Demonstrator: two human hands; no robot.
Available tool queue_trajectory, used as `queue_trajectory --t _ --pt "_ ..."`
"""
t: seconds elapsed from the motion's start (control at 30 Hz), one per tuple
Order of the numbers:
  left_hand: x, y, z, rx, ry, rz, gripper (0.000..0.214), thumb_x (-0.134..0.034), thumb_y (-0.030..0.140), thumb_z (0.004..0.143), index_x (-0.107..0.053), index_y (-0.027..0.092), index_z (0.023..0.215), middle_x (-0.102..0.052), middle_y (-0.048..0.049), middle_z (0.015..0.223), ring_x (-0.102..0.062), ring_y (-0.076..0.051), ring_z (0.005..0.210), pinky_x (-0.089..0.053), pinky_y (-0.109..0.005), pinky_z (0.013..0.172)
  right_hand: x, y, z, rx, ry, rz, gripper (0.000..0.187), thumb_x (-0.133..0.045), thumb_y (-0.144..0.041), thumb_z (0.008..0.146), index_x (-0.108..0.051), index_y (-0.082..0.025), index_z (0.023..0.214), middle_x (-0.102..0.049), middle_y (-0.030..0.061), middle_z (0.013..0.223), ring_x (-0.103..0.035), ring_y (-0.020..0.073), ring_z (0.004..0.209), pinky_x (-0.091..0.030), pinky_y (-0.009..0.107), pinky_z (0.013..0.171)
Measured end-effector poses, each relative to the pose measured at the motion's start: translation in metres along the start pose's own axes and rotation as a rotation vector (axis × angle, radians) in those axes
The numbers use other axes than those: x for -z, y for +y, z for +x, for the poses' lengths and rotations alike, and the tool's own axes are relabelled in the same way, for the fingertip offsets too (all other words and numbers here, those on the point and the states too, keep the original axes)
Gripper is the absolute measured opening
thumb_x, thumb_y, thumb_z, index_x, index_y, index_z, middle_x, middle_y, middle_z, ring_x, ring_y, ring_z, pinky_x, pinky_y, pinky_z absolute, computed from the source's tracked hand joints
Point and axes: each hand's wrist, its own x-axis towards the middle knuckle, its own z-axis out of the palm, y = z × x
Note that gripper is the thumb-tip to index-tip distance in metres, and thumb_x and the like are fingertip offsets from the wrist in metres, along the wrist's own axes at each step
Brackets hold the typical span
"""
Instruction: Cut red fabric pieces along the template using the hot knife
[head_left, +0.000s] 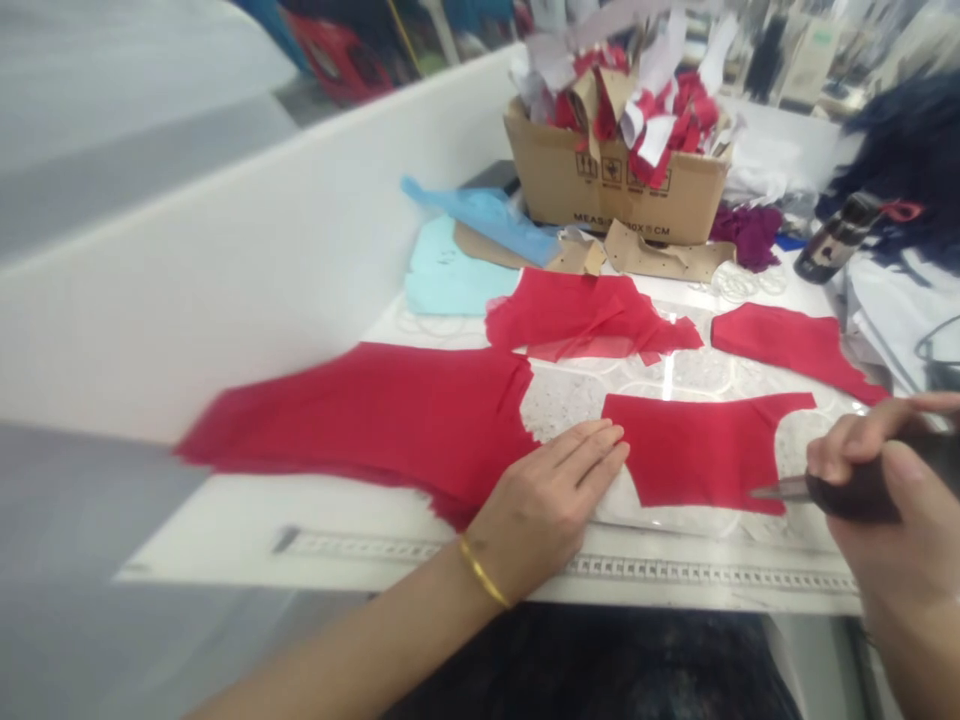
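Observation:
My left hand [551,495] lies flat with fingers together and stretched out, pressing on the table at the left edge of a small red fabric piece [701,450]. My right hand [885,480] is closed around a dark-handled tool [847,492] whose metal tip touches the lower right edge of that piece. A large red fabric sheet [375,415] lies to the left, partly under my left wrist. A gold bangle sits on my left wrist.
More red fabric pieces [592,315] [787,345] lie further back. A cardboard box [615,185] full of red and white scraps stands at the back, with light blue fabric [457,270] and brown paper patterns beside it. A dark bottle [832,240] stands at right. A ruler strip [675,572] runs along the table's front edge.

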Motion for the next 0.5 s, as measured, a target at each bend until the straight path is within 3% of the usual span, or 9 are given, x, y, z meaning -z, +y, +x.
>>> queue_trajectory --t 0.2,0.5 --pt "-0.007 0.007 -0.008 -0.035 0.017 -0.032 0.041 -0.034 -0.007 0.093 -0.066 0.002 0.118 -0.074 -0.0185 0.119 -0.069 -0.026 0.12 -0.062 -0.039 0.1 -0.031 0.025 0.017 0.019 -0.043 0.015 0.028 -0.076 -0.018 0.083 -0.059 -0.028 0.103 -0.062 -0.0067 0.067 -0.058 0.0114 0.051 -0.052 0.026 0.049" --pt "-0.014 0.011 -0.011 -0.053 0.049 -0.041 0.029 -0.043 0.0 0.099 -0.068 0.001 0.113 -0.074 -0.019 0.119 -0.07 -0.026 0.117 -0.062 -0.038 0.099 -0.09 0.066 0.035 0.09 -0.147 -0.012 0.024 -0.066 -0.022 0.087 -0.051 -0.026 0.106 -0.058 -0.0085 0.067 -0.058 0.0119 0.051 -0.05 0.027 0.048"
